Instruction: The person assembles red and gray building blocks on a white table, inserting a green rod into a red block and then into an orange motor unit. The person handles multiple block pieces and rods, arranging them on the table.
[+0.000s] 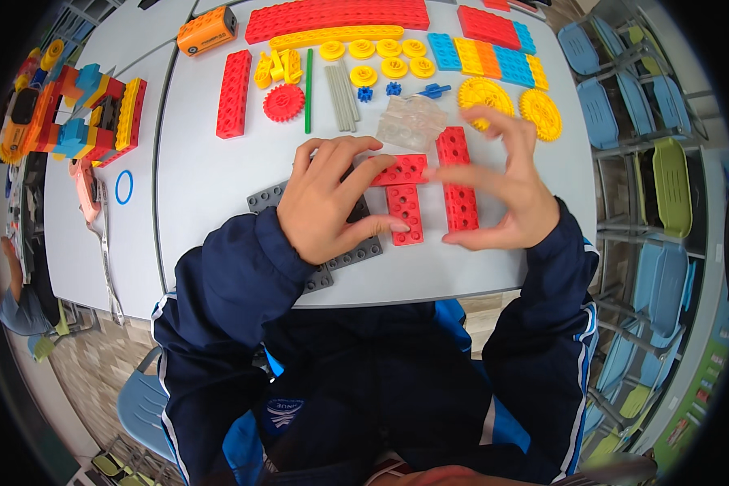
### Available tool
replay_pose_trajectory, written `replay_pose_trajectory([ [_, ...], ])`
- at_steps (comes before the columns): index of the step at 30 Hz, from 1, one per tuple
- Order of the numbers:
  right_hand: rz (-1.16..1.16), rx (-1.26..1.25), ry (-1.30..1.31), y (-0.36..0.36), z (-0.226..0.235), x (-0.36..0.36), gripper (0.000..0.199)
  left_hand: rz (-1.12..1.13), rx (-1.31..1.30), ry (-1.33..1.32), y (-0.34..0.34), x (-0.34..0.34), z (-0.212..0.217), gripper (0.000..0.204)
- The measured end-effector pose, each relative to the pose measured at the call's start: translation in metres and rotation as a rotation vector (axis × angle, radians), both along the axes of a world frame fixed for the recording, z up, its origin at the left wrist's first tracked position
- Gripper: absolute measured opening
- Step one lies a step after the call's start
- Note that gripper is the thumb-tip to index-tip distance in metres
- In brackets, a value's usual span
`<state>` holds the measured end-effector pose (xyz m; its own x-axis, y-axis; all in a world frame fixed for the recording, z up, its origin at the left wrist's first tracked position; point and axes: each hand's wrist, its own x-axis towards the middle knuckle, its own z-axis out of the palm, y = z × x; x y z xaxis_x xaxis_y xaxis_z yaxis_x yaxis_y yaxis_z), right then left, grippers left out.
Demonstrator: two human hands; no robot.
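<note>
Below, bare tabletop (428, 274) between red bricks (407, 206) and edge (413, 301).

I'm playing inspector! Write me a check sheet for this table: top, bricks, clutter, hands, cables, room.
Surface: white table, with yellow wheels among parts along the far side.
Job's things: two short red bricks; long red brick to their right; grey plates, partly hidden.
Clutter: blue ring and pink holder at left; clear plastic beyond the short bricks.
Hands: left hand over the plates, fingertips at the short bricks, grip unclear; right hand open by the long brick.
Cables: nothing seen.
Surroundings: chairs at right; another person at far left.
</note>
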<state>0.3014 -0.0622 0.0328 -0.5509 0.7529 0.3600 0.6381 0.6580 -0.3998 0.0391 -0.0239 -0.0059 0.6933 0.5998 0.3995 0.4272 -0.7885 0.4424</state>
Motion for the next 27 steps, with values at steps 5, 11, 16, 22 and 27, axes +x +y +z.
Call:
replay_pose_trajectory([
  [5,0.194,0.032,-0.055,-0.006,-0.023,-0.015,0.043,0.038,0.022,0.000,0.002,0.002,-0.010,0.032],
  [11,0.207,0.047,-0.050,-0.004,-0.024,-0.014,0.040,0.044,0.009,0.019,0.001,0.002,-0.009,0.031],
  [16,0.216,0.046,-0.039,-0.004,-0.024,-0.014,0.036,0.047,0.017,0.023,0.000,0.002,-0.010,0.032],
  [22,0.213,0.065,-0.030,-0.002,-0.026,-0.013,0.035,0.026,0.013,-0.010,0.002,0.003,-0.012,0.029],
  [27,0.204,0.073,-0.010,-0.001,-0.027,-0.013,0.035,0.018,0.015,-0.025,0.002,0.002,-0.013,0.030],
])
